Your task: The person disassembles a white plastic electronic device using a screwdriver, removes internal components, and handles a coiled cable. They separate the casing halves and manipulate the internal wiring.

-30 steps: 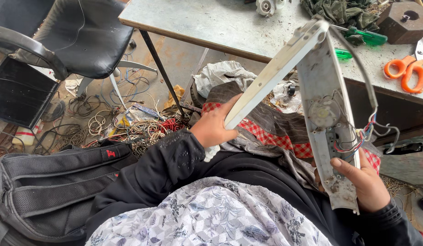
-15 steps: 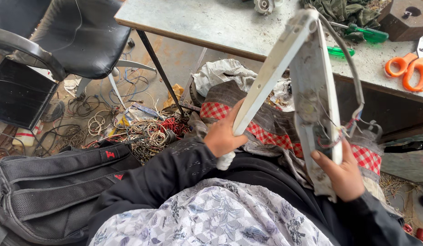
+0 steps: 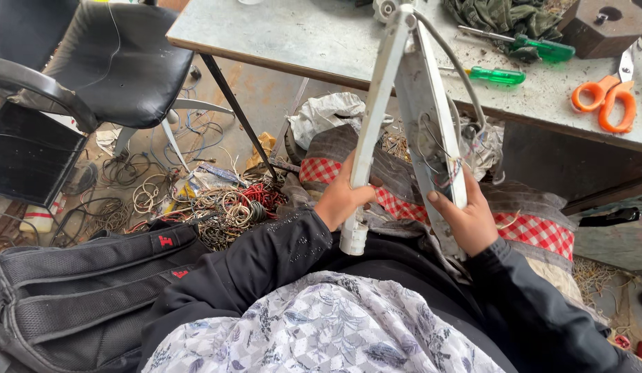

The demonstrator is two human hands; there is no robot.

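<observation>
left hand (image 3: 343,197) is wrapped tight around a long white tube (image 3: 375,121), down near its bottom end, where a small white cap sticks out under the fingers. right hand (image 3: 466,217) is closed on the lower end of a flat grey metal strip (image 3: 426,114), with the thumb pressed on the front of it. both long pieces stand almost straight up in front of the person and lean in toward each other, so their top ends come together near the edge of the grey table (image 3: 286,34). thin wires (image 3: 451,166) hang in a little bunch on the metal strip just above the right hand, and a grey cable (image 3: 466,76) curves from the top down to them. both pieces are held up in the air over the lap, between the person and the table. on the table lie two green screwdrivers (image 3: 497,74), orange scissors (image 3: 608,97), a dark green rag (image 3: 504,15) and a brown block with a hole (image 3: 601,26). a red and white checked cloth (image 3: 535,231) lies over the knees behind the hands. on the floor to the left sit a big tangle of loose wire coils (image 3: 217,207), a black chair (image 3: 120,62) and a black backpack (image 3: 72,283) close by the left arm.
</observation>
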